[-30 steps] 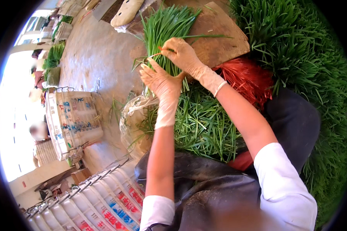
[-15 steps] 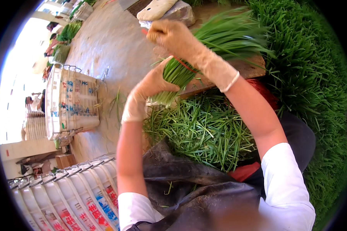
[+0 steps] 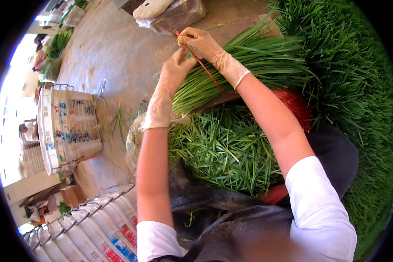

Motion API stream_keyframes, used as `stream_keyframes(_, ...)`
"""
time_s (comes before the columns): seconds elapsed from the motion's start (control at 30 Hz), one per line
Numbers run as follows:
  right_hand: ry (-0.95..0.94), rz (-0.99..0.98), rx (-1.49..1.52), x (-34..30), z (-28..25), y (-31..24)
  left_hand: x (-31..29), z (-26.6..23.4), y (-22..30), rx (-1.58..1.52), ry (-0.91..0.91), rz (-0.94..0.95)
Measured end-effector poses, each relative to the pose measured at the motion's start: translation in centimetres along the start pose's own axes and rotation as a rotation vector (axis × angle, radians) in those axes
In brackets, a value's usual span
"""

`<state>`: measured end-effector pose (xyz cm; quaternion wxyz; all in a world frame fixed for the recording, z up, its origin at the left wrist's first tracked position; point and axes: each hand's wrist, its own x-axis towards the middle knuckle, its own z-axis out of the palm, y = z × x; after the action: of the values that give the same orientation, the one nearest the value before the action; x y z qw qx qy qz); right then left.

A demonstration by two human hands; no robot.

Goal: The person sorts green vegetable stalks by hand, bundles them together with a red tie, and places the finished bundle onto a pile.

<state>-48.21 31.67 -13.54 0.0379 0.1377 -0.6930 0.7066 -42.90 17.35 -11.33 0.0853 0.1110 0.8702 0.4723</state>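
Observation:
A bundle of long green garlic chives (image 3: 244,70) lies on a wooden board, pale cut ends toward my left. A thin red tie (image 3: 206,72) crosses its stems and rises above them. My right hand (image 3: 204,47), in a thin tan glove, pinches the tie's upper part between thumb and fingers. Beside it, my gloved left hand (image 3: 172,74) is at the far edge of the stems. Its thumb and forefinger are apart, close to the tie, and I see nothing between them. The underside of the bundle is hidden.
Loose leaf trimmings (image 3: 227,153) are heaped in front of me. More chives (image 3: 349,87) are piled along the right, beside red ties (image 3: 290,107). White baskets (image 3: 70,129) stand at left. A plastic-wrapped block (image 3: 174,17) lies beyond the board (image 3: 266,26); people are in the far left.
My left hand has let go of the stems and moved up toward the tie. The bundle now lies on the board. My right hand still pinches the tie, now drawn straighter.

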Motion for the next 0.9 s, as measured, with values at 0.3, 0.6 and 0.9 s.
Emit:
stream_keyframes(0.3,0.348,0.0,0.263,2.7,-1.1,1.9,-2.7,6.1,1.4,0.415,0.168,0.037)
stream_keyframes(0.6,0.215,0.259,0.328,-5.8,0.9,-7.8,-2.6,5.2,1.6,0.888,-0.123,0.156)
stream_keyframes(0.9,0.133,0.134,0.066,-19.4,2.4,-8.9,-0.8,3.5,-0.8,1.293,0.134,0.378)
